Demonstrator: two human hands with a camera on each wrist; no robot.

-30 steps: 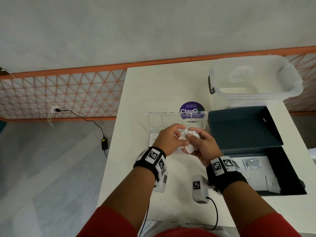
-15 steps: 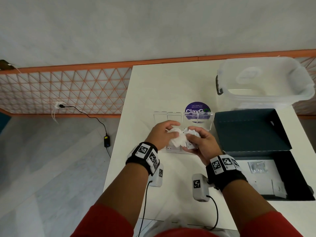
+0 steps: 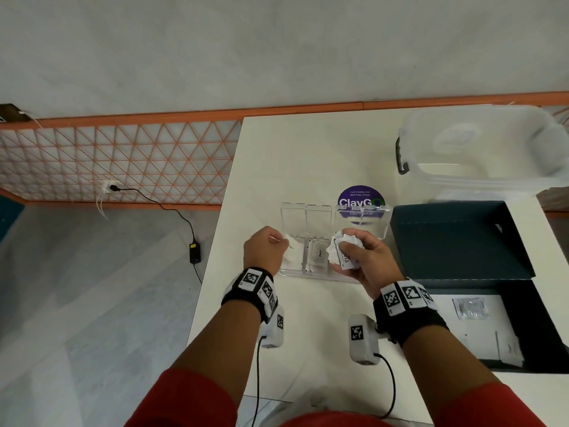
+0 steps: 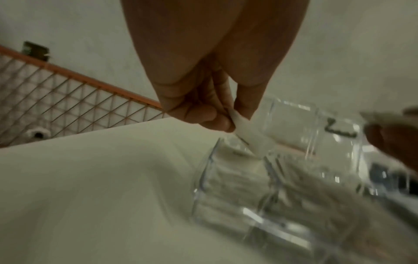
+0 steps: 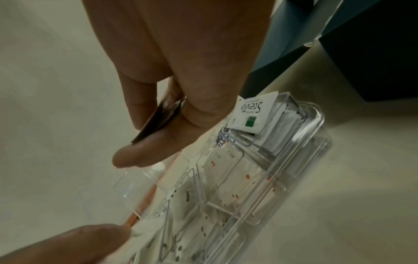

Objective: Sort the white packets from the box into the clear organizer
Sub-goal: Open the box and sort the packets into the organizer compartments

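On the white table lies the clear organizer, its lid raised at the back. My left hand pinches one white packet over the organizer's left compartment. In the left wrist view the left hand holds that packet by its top edge, its lower end just inside the organizer. My right hand grips a bunch of white packets above the right compartments. In the right wrist view the right hand holds the bunch edge-on. A Stevia packet stands in the organizer.
The open dark box sits at the right with loose packets inside and its lid folded back. A clear storage bin stands behind it. A purple ClayGo sticker lies behind the organizer. The table's left edge drops to the floor, where a cable and adapter lie.
My hands, together over the bunch a second ago, have parted. The left hand has drawn one packet off to the left, over the organizer. The right hand keeps the rest.
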